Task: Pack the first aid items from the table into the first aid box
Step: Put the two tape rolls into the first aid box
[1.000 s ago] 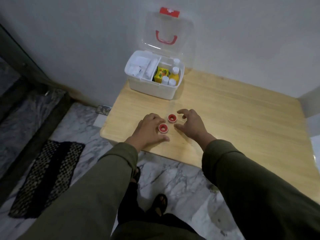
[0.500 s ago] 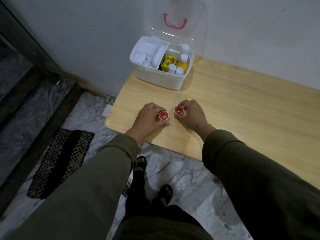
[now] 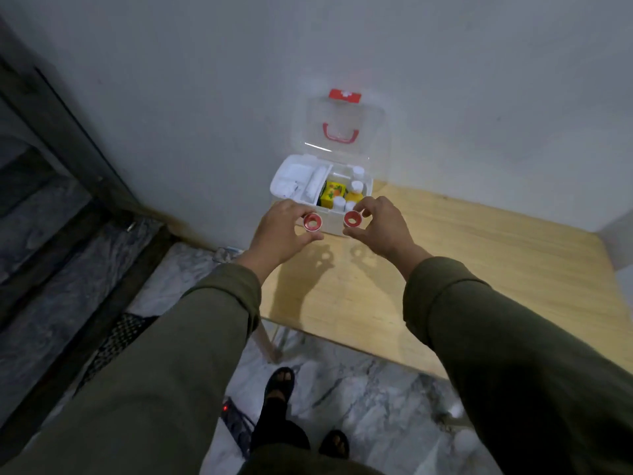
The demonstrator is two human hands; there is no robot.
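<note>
The white first aid box (image 3: 330,229) stands at the table's far left corner, its clear lid (image 3: 342,132) with a red handle raised against the wall. Inside I see white packets, a yellow carton (image 3: 331,193) and several small white-capped bottles. My left hand (image 3: 281,231) pinches a small tape roll with a red core (image 3: 312,222) between thumb and fingers. My right hand (image 3: 380,226) pinches a second tape roll like it (image 3: 352,219). Both rolls hang in the air just in front of the box's near wall, above the table.
The wooden table (image 3: 479,269) stretches right and toward me from the box. A grey wall stands right behind the box. Below lie a marble floor (image 3: 359,399), a dark patterned mat (image 3: 116,337), a power strip with a red light (image 3: 236,419) and my sandalled feet.
Both hands closed on the two tape rolls that lay on the table, lifted them and carried them forward to the front of the box. The rolls are farther apart.
</note>
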